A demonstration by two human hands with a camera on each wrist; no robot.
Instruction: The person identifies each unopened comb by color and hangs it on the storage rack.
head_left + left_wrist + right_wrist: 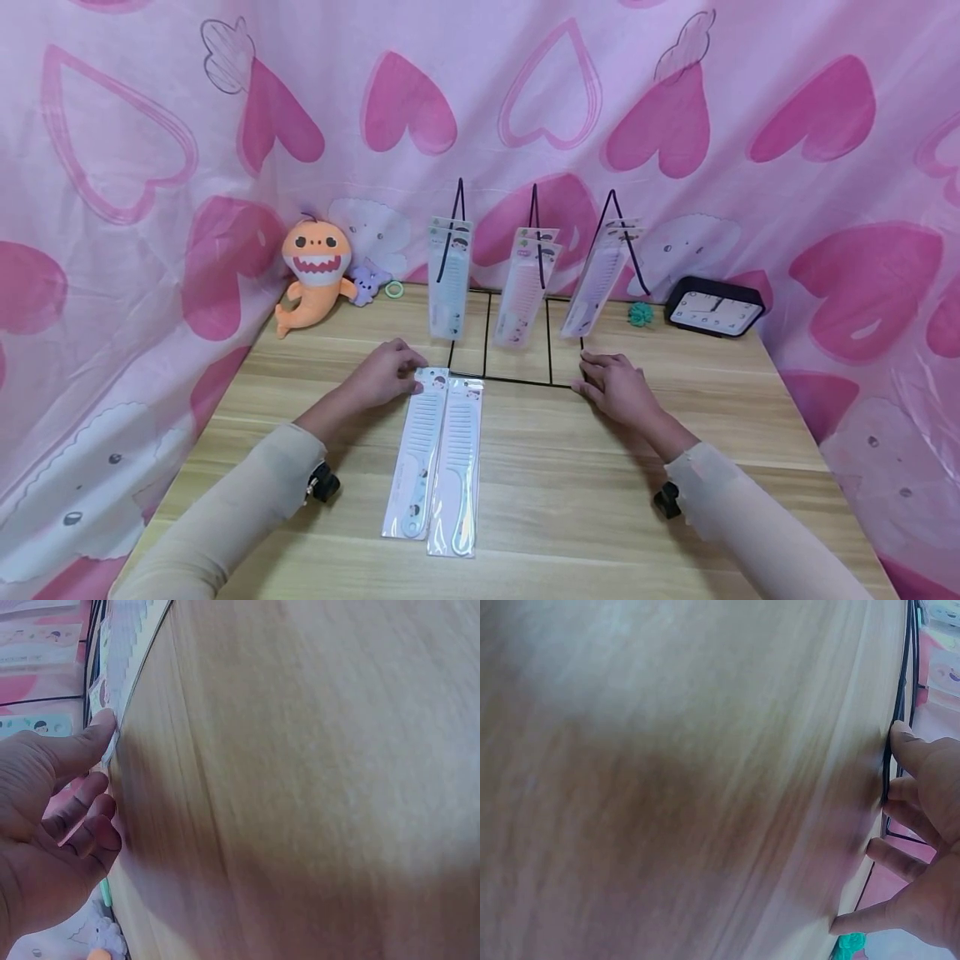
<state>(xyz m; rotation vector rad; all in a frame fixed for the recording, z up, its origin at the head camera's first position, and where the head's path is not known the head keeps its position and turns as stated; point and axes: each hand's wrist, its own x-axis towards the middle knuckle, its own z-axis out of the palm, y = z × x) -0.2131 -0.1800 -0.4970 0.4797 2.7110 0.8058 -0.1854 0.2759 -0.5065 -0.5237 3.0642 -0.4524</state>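
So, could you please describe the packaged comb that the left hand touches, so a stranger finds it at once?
On the wooden table, two packaged combs lie side by side before the black wire rack. It is the left comb, whose top corner the left hand touches; the right comb lies untouched.

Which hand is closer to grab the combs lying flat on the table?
Probably the left hand. Its fingers already touch the top edge of the nearer packaged comb, and the second comb lies right beside it. The right hand rests flat by the black wire rack base, apart from both.
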